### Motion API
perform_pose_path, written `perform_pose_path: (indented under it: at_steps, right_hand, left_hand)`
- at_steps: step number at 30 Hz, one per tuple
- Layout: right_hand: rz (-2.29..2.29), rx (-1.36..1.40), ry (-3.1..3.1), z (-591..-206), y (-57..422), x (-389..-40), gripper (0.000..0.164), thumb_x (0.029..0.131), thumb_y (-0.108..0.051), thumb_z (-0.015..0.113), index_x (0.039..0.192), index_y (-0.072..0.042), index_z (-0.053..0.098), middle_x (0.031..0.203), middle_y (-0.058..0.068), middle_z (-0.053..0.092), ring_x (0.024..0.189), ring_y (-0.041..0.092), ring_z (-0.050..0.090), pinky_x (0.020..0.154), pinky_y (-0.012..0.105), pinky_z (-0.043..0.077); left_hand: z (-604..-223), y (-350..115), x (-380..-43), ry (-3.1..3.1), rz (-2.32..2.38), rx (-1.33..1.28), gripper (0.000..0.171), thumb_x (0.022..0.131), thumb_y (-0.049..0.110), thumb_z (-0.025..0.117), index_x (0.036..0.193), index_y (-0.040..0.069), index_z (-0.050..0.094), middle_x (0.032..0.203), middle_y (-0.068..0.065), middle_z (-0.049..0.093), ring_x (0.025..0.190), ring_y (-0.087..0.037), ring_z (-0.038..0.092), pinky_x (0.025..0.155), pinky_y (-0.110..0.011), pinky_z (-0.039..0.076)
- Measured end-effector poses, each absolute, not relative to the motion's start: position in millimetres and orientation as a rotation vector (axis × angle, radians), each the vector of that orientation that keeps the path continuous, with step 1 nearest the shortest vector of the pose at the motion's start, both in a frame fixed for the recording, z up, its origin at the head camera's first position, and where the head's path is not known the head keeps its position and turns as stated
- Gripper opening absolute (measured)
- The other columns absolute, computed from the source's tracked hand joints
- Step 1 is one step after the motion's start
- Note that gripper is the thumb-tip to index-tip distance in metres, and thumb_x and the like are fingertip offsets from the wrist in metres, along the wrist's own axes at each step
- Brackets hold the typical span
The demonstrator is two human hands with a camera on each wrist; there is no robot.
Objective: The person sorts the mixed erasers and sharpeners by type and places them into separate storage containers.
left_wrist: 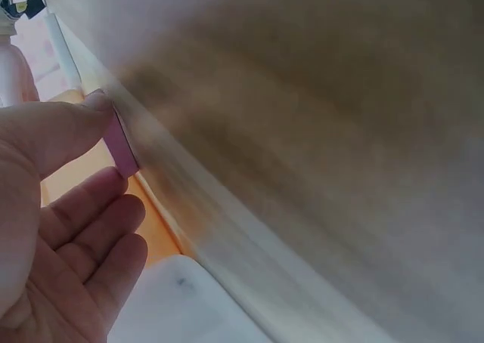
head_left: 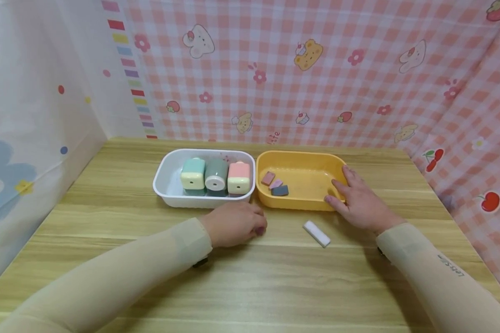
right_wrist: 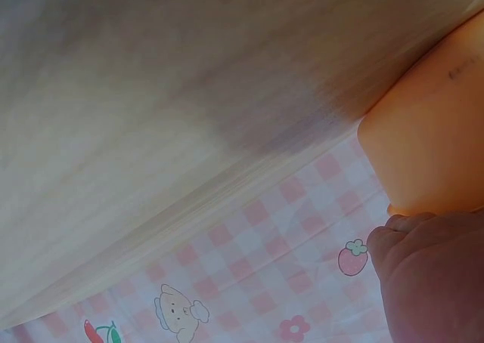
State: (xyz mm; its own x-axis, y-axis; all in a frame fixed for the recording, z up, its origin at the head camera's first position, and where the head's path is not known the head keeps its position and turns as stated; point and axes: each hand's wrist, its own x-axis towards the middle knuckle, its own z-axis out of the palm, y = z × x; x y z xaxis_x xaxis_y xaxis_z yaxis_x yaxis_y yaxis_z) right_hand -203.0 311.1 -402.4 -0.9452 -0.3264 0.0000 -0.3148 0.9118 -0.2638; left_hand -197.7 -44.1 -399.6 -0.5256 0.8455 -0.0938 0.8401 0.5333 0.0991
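My left hand (head_left: 235,224) is just in front of the white bin (head_left: 204,202). Its thumb and index finger pinch a small purple eraser (left_wrist: 121,146), while the other fingers are loosely bent. My right hand (head_left: 360,201) rests over the right rim of the yellow bin (head_left: 302,203), its fingers spread over the edge. Inside the yellow bin, towards the left, lie a brownish-pink eraser (head_left: 268,178), a light purple one (head_left: 276,184) and a dark grey one (head_left: 280,190). On the table between my hands lies a white eraser (head_left: 316,233).
Standing in the white bin are three small pencil sharpeners: a mint one (head_left: 193,173), a grey-green one (head_left: 216,173) and a pink one (head_left: 239,177). The bins stand side by side on the wooden table (head_left: 250,286). A pink checked cloth (head_left: 275,92) hangs behind.
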Motion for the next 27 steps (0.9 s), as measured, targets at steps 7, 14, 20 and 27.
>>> perform_pose_path:
  at_steps: [7,14,20,27]
  right_hand:
    - [-0.402,-0.505,3.029,-402.5,312.2,-204.5,0.081,0.110,-0.057,0.043,0.157,0.008,0.040,0.173,0.033,0.003,0.161,0.052,0.006,0.129,0.067,0.014]
    - [-0.402,-0.520,3.035,-403.3,312.4,-204.9,0.080,0.109,-0.057,0.044,0.156,0.009,0.041,0.173,0.034,0.004,0.160,0.054,0.008,0.128,0.068,0.015]
    - [-0.402,-0.509,3.034,-403.1,312.3,-204.7,0.081,0.109,-0.057,0.044,0.156,0.008,0.041,0.173,0.033,0.004,0.160,0.054,0.008,0.128,0.068,0.015]
    - [-0.402,-0.513,3.024,-403.4,312.8,-205.1,0.081,0.110,-0.057,0.043,0.157,0.009,0.040,0.173,0.033,0.002,0.161,0.053,0.006,0.129,0.068,0.014]
  left_hand:
    - [-397.9,-44.6,-195.0,2.619,0.072,1.462,0.011,0.101,0.019,0.071,0.105,0.027,0.078,0.119,0.007,0.074,0.111,-0.015,0.067,0.103,-0.035,0.055]
    - [-398.5,-43.3,-193.6,2.635,0.083,1.450,0.010,0.101,0.019,0.071,0.101,0.026,0.077,0.110,0.008,0.074,0.103,-0.013,0.067,0.098,-0.035,0.056]
    - [-398.5,-42.6,-193.6,2.642,0.078,1.444,0.008,0.101,0.020,0.071,0.102,0.026,0.077,0.105,0.010,0.074,0.100,-0.012,0.066,0.097,-0.034,0.057]
    - [-396.9,-42.5,-193.0,2.641,0.061,1.453,0.008,0.102,0.025,0.070,0.106,0.027,0.077,0.115,0.007,0.074,0.108,-0.014,0.067,0.104,-0.035,0.055]
